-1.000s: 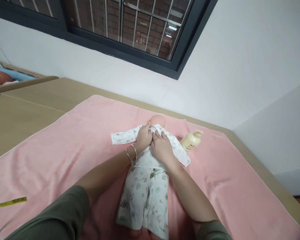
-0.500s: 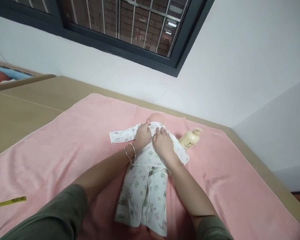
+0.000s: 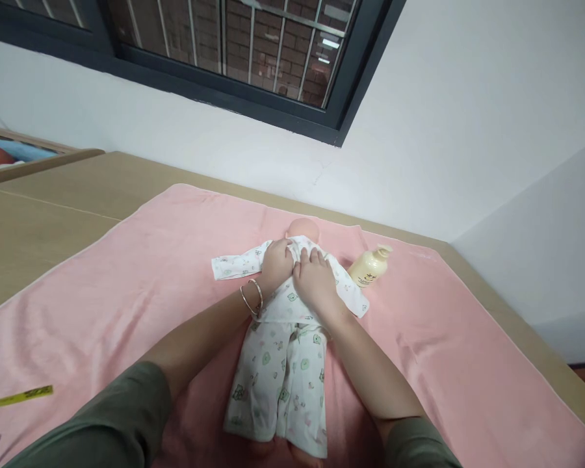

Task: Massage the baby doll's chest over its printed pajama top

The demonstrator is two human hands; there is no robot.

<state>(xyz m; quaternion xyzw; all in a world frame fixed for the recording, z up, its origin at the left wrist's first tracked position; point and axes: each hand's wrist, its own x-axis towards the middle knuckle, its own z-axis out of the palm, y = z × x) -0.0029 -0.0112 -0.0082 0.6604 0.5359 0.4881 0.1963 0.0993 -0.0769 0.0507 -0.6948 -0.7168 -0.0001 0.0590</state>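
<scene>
A baby doll in a white printed top and matching trousers lies stretched out, its bare head away from me. My left hand, below two thin bangles, rests on the upper part of the top near one shoulder; some of its fingers are hard to make out. Flat beside it, my right hand presses on the cloth with fingers spread. One sleeve extends to the left, the other slants down to the right. The doll's feet show partly at the trouser hems.
A pale yellow pump bottle lies tilted by the right sleeve. Beneath everything is a pink blanket on a wooden surface. A yellow strip lies at left. Behind are a white wall and a dark-framed window.
The view has shifted slightly, moving the window and bottle a little left in the picture. Both hands stay on the doll's upper body, hardly altered.
</scene>
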